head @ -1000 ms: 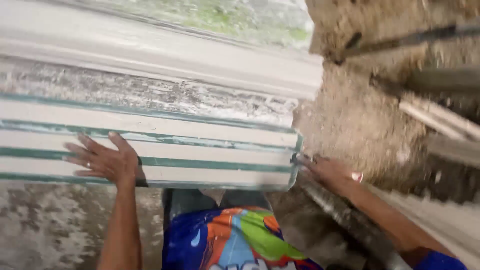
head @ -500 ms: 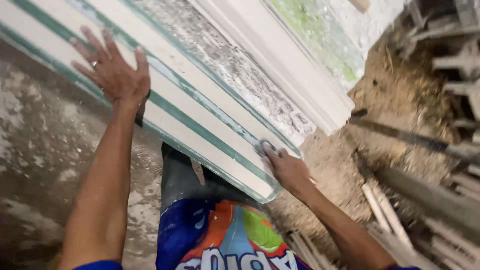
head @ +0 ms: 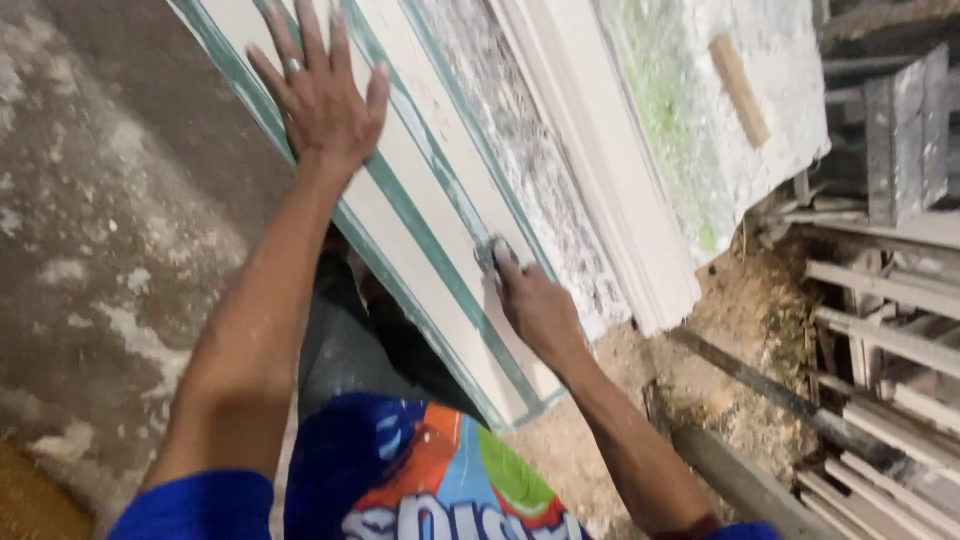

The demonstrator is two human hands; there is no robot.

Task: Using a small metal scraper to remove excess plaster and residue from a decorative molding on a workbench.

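Observation:
A long cream moulding (head: 420, 215) with green stripes lies tilted in front of me, its near end low by my legs. My left hand (head: 320, 95) rests flat on its upper face with fingers spread; a ring shows on one finger. My right hand (head: 530, 300) presses a small grey pad (head: 490, 250) against the moulding's right side, fingers curled over it. Behind it stands a second white moulding (head: 600, 180) with a rough grey underside.
A stained concrete floor (head: 110, 260) spreads to the left. Sandy dirt (head: 730, 320) lies at the right. Stacked grey moulded pieces and bars (head: 890, 340) fill the right edge. A mossy slab (head: 700, 90) leans at the top.
The view has swung, so the moulding now runs steeply from top left to bottom centre. My left hand has stayed flat on it; my right hand has moved from the end onto the moulding's side.

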